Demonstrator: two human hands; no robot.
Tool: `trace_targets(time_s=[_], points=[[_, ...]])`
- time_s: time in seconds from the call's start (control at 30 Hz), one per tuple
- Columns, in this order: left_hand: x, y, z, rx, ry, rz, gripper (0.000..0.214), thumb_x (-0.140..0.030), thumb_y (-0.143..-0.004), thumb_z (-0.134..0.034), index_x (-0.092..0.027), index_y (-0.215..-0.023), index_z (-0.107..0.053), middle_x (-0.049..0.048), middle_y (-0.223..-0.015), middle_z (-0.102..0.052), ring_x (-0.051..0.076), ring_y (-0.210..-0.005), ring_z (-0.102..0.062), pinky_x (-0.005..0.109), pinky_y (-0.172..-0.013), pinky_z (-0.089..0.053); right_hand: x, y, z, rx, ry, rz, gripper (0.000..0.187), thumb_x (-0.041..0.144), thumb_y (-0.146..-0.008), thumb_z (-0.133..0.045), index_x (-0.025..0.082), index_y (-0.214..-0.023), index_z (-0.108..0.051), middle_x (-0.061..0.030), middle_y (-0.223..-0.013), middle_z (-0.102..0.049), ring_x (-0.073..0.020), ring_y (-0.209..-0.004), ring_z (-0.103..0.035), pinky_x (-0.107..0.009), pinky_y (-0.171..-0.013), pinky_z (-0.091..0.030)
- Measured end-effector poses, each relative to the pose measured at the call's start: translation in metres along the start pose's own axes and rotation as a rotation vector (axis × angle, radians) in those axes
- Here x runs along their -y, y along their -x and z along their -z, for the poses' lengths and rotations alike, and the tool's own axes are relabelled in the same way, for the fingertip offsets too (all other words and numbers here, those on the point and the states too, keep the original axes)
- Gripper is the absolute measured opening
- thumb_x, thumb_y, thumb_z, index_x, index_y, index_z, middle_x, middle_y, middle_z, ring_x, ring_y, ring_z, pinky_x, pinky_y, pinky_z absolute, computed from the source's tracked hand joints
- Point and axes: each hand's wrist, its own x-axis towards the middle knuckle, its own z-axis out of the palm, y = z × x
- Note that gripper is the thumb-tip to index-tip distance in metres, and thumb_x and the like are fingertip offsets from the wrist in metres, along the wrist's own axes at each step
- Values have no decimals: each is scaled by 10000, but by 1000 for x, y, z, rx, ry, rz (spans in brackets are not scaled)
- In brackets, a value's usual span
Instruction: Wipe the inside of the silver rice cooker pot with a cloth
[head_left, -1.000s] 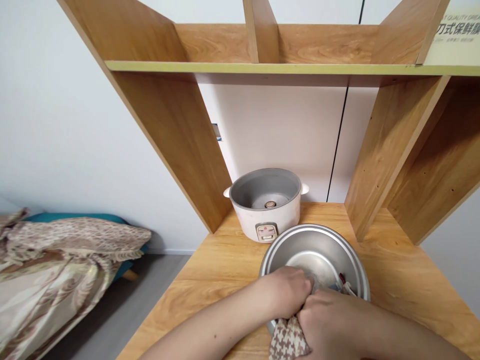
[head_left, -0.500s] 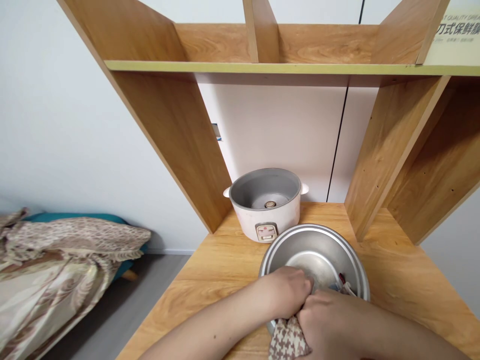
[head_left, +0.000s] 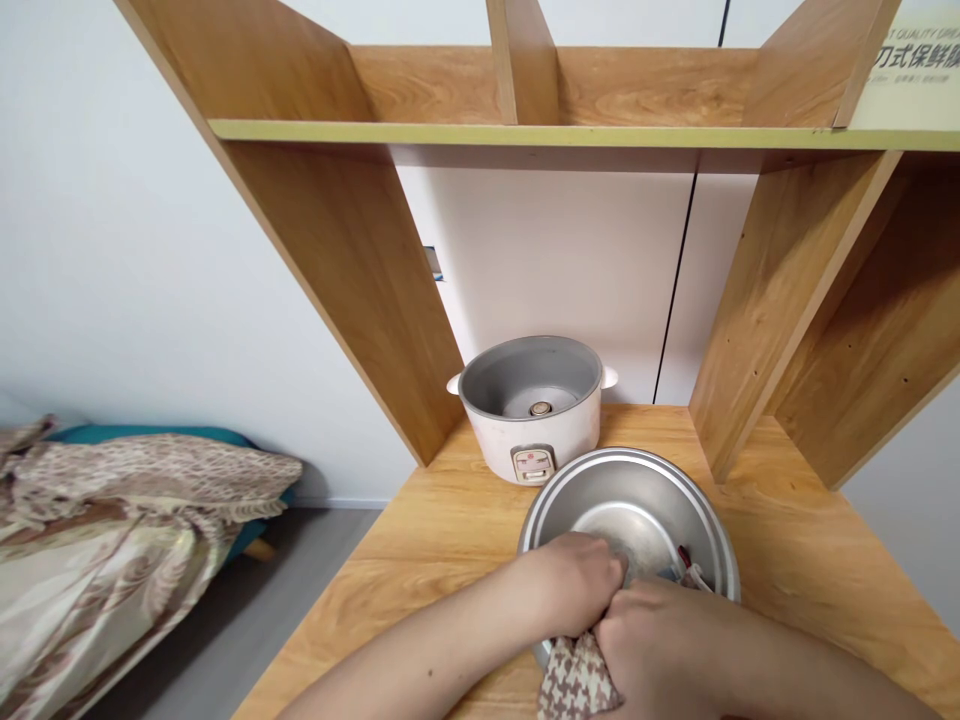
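Over the near rim of a silver metal pot [head_left: 716,530], my two hands meet knuckle to knuckle. My left hand [head_left: 581,583] is closed, its fingertips turned under and hidden. Against it, my right hand [head_left: 637,635] is closed as well. A brown and cream houndstooth cloth [head_left: 577,682] is gathered in their grip and hangs down between them; its upper part is hidden. Inside the pot, close to the right wrist, lie small red, blue and white items [head_left: 686,570], partly covered and too small to name.
A white rice cooker body [head_left: 491,445] without lid or inner pot stands behind the metal pot on the wooden desk [head_left: 390,590]. Wooden uprights [head_left: 739,340] and a shelf [head_left: 525,137] frame the back. At left is a sofa with a patterned cover [head_left: 135,490].
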Motion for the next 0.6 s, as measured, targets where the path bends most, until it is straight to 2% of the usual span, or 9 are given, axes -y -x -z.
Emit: trace_targets(time_s=[0.13,0.3,0.47,0.6], points=[[1,-1,-2,-10,6,0,191,-100,-913,-718,-138,-1084,-796,144,-951,-857,326,-931,-854,352,-803,-637,1,-1,0,4,2,21,512,568,-873,-817,264,-1277,-899,-96,-1247,-894,-351,-1247,-790,-339,-1047,-580],[0,0,0,-5,4,-3,208,-99,-929,-688,-131,-1102,-797,153,-981,-864,332,-949,-855,362,-813,-643,3,0,3,10,-11,10,562,605,-877,-815,259,-1313,-889,-103,-1374,-865,-347,-1330,-750,-340,-1144,-541],[-1,1,4,24,3,-8,243,-87,-903,-717,-108,-1129,-805,163,-982,-867,347,-972,-862,364,-810,-653,-2,-1,-3,16,-12,0,520,597,-874,-820,257,-1258,-906,-95,-1268,-891,-327,-1234,-786,-325,-1081,-566],[-1,0,5,32,-1,0,231,-97,-911,-718,-115,-1122,-810,165,-995,-869,348,-974,-861,369,-807,-657,-9,-4,-8,15,13,27,532,582,-856,-833,254,-1269,-899,-100,-1268,-891,-339,-1220,-792,-336,-1039,-581]])
